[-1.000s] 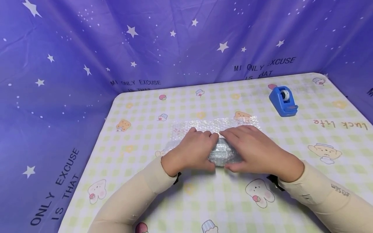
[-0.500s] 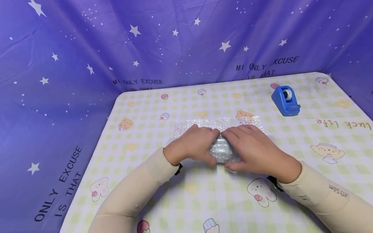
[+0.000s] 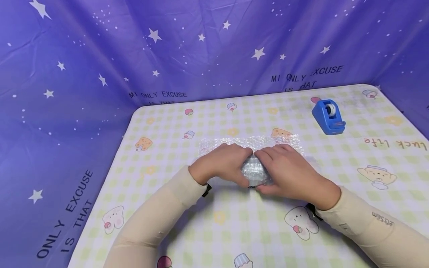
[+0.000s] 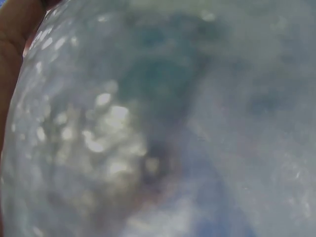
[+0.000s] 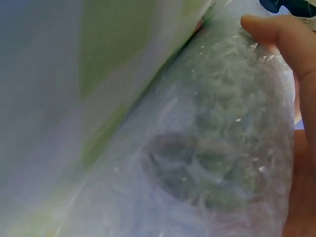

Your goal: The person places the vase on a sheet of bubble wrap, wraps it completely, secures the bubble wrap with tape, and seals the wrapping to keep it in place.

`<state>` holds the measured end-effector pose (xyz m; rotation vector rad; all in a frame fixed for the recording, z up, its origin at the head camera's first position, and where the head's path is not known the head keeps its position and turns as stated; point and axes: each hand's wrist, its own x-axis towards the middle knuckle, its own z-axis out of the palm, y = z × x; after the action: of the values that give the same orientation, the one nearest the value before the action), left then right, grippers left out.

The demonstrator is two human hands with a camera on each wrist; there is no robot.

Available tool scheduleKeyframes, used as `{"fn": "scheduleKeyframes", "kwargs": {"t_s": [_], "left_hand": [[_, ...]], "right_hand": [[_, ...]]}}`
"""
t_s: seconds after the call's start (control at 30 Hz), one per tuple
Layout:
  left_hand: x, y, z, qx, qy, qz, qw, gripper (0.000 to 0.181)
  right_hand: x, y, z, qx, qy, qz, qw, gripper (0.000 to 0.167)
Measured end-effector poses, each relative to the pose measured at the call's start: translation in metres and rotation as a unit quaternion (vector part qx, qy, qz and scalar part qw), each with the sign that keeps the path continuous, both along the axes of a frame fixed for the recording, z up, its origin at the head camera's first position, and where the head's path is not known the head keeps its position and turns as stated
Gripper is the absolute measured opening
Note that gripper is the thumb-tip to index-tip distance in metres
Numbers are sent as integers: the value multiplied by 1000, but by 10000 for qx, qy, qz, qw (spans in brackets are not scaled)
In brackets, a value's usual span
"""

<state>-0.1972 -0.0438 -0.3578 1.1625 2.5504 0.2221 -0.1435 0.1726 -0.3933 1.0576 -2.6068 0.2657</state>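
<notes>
In the head view a bundle of clear bubble wrap [image 3: 255,172] lies between the two hands, with a flat part of the sheet [image 3: 248,140] spread behind it on the table. The left hand [image 3: 228,163] grips the bundle's left part, fingers over the top and thumb at the near side. The right hand [image 3: 289,171] grips its right part the same way. Wrap [image 4: 113,128] fills the left wrist view, blurred. Through the wrap [image 5: 217,163] in the right wrist view a dark rounded shape shows; what it is cannot be told.
A blue tape dispenser [image 3: 329,117] with a roll in it stands at the back right of the table. The table [image 3: 187,238] has a checked, cartoon-printed cover. A purple curtain [image 3: 201,56] with stars hangs behind and at the sides.
Both hands keep their grip on the bundle, which has turned or shifted slightly towards the back. The right forearm has moved a little to the left.
</notes>
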Motion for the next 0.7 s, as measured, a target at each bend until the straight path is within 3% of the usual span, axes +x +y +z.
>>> {"fn": "scheduleKeyframes", "kwargs": {"t_s": [0.23, 0.37, 0.43, 0.53, 0.7], "left_hand": [[-3, 0, 1, 7, -443, 134, 9989, 48], [-2, -1, 5, -218, -364, 218, 9989, 46], [1, -2, 6, -357, -133, 222, 9990, 47], [8, -3, 8, -519, 498, 169, 9973, 56], [20, -6, 7, -448, 1563, 129, 9866, 79]], "right_hand": [[-7, 0, 4, 54, -104, 119, 9999, 84], [-10, -2, 4, 127, -131, 163, 9997, 84], [-11, -2, 4, 167, -155, 165, 9996, 83], [-12, -2, 5, 206, -216, 123, 9995, 82], [-15, -1, 7, 232, -320, 59, 9992, 82]]}}
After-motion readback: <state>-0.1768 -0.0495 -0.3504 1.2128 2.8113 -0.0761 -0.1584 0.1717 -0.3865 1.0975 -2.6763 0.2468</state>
